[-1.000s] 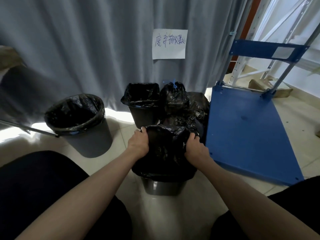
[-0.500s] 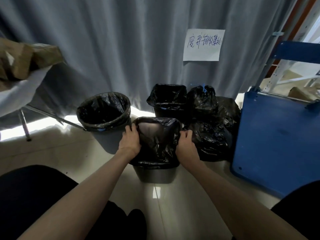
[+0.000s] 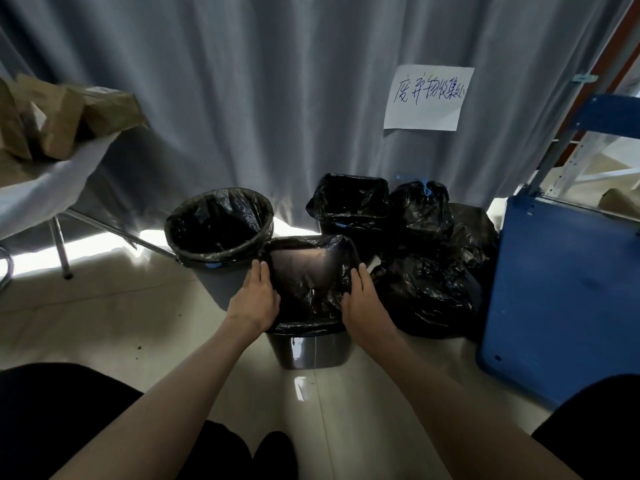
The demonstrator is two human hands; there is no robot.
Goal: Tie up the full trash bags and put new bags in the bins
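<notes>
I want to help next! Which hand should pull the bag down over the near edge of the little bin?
Probably the left hand: it sits lower, right by the bag's near corner above the bin. The right hand rests along the side next to the full bags. Close call.

Both bare forearms are reaching forward from the near edge toward the middle of the scene, converging slightly as they go far. The left hand (image 3: 254, 299) is lying with its palm turned inward to the right, fingers held straight and close together, pointing away and pressing flat against a dark surface on its right side. The right hand (image 3: 362, 303) is mirroring it, palm facing left, fingers extended and together, thumb lying along the upper edge. The two hands are sitting level with each other, apart, wrists straight. Dark-clothed knees are showing at the near left and near right corners.
</notes>
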